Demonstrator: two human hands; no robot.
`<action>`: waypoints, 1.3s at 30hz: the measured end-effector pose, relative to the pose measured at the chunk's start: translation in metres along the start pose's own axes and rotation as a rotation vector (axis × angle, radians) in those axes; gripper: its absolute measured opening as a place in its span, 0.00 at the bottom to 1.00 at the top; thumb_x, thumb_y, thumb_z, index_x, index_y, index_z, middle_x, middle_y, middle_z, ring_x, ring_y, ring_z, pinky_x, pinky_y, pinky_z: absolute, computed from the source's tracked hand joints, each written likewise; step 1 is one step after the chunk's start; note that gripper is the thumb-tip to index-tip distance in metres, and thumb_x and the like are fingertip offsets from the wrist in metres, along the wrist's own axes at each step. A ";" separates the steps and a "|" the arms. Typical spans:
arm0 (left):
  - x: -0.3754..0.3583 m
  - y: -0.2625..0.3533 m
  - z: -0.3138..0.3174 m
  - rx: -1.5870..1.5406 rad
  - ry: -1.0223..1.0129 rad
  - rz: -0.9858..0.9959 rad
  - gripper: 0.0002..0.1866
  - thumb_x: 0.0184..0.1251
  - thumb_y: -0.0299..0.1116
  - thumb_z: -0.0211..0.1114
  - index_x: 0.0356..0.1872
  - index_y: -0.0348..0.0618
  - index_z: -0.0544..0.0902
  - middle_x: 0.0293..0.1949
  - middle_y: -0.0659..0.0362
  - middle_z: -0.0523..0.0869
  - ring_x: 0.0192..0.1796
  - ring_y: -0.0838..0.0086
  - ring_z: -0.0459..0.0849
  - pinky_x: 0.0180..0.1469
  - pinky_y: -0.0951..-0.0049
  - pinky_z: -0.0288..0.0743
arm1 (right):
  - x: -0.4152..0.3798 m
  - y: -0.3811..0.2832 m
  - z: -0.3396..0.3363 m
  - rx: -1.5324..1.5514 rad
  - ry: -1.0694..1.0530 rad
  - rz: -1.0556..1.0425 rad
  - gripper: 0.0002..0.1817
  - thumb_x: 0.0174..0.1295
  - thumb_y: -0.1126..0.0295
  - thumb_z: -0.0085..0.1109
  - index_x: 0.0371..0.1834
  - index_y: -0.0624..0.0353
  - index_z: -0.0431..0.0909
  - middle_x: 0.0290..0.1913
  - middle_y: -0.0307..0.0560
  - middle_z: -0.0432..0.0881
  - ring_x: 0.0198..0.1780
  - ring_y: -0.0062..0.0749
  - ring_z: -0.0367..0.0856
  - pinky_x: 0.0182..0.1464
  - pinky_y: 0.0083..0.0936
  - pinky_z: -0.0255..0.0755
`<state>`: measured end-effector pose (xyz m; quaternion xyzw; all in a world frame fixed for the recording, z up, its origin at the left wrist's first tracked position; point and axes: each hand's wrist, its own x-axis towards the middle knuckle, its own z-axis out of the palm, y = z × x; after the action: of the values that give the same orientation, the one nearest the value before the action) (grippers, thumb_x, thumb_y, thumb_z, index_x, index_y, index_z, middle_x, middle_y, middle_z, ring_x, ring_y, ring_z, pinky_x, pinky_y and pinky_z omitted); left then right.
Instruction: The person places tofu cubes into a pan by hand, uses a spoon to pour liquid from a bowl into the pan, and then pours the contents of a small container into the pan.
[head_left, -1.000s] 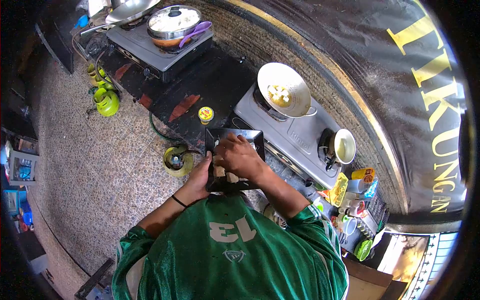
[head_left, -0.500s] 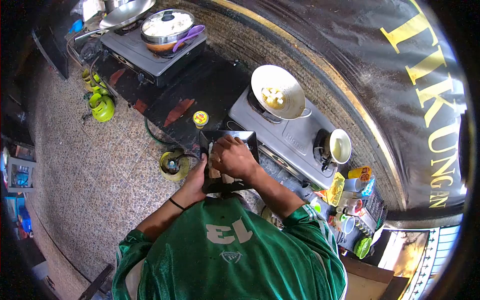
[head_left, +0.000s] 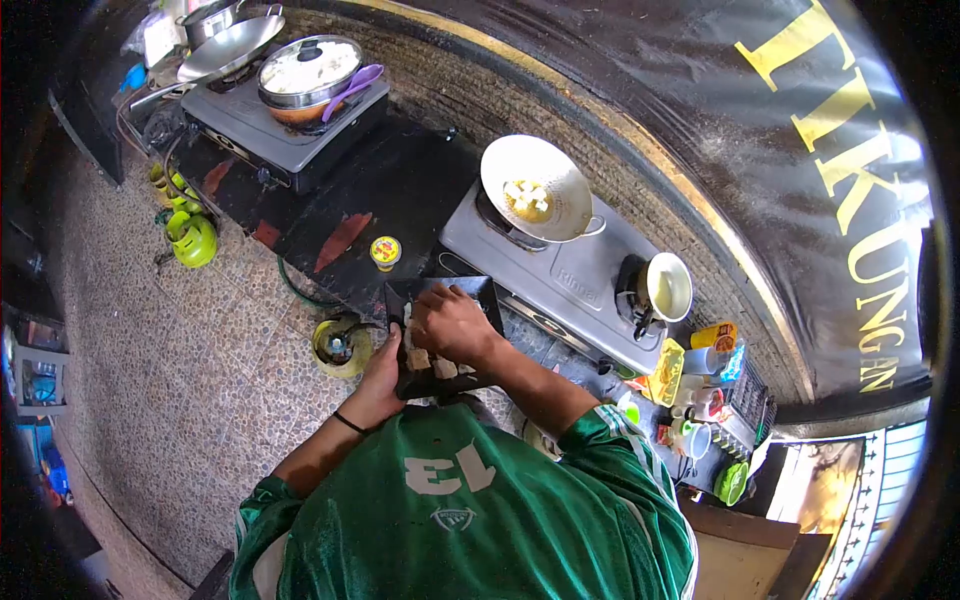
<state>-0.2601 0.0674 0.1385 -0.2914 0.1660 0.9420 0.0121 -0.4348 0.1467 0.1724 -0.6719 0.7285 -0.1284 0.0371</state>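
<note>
Pebble-patterned flooring fills the left of the frame, and a black counter runs diagonally from the upper left toward the right. Near the centre of the frame, just above the green jersey, is a black square tray with raised, sloping sides and a slight sheen on its upper right wall. Toward its lower edge lie brown blocks, squarish and matte, with lighter tan faces; paler bits show by the tray's left side, too small to identify.

The left hand is closed on the tray's left edge, its thumb over the rim. The right hand is over the middle of the tray, fingers bent and drawn together, pointing down into it; whether they have hold of anything cannot be told, as the back of the hand hides the fingertips.

Right of centre, a grey Rinnai gas stove bears a white wok with white cubes in yellowish oil, and a small cream saucepan. A yellow-and-red lidded cup stands on the counter, above the tray.
</note>
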 end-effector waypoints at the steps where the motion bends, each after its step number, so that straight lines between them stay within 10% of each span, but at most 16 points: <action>1: 0.002 0.000 0.000 0.003 -0.005 0.000 0.36 0.89 0.67 0.44 0.77 0.47 0.73 0.68 0.52 0.85 0.68 0.58 0.87 0.71 0.49 0.83 | 0.001 0.000 -0.002 0.011 -0.033 0.018 0.14 0.56 0.59 0.69 0.40 0.55 0.90 0.49 0.49 0.88 0.60 0.49 0.83 0.61 0.47 0.77; 21: 0.007 0.005 0.007 0.010 0.004 -0.035 0.37 0.88 0.67 0.46 0.79 0.50 0.72 0.70 0.53 0.84 0.70 0.59 0.86 0.72 0.49 0.82 | 0.003 0.012 -0.008 -0.007 -0.092 0.091 0.15 0.63 0.57 0.67 0.41 0.56 0.90 0.49 0.49 0.87 0.60 0.48 0.83 0.60 0.46 0.78; 39: 0.022 -0.005 -0.012 0.029 -0.010 0.043 0.33 0.89 0.65 0.47 0.78 0.55 0.74 0.68 0.58 0.86 0.67 0.65 0.88 0.67 0.52 0.85 | 0.010 -0.002 -0.038 0.664 -0.172 0.240 0.20 0.67 0.59 0.72 0.54 0.61 0.83 0.48 0.61 0.91 0.51 0.60 0.91 0.55 0.47 0.82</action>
<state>-0.2715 0.0665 0.1155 -0.2827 0.1859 0.9410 -0.0031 -0.4425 0.1416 0.2106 -0.5414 0.7150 -0.2956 0.3292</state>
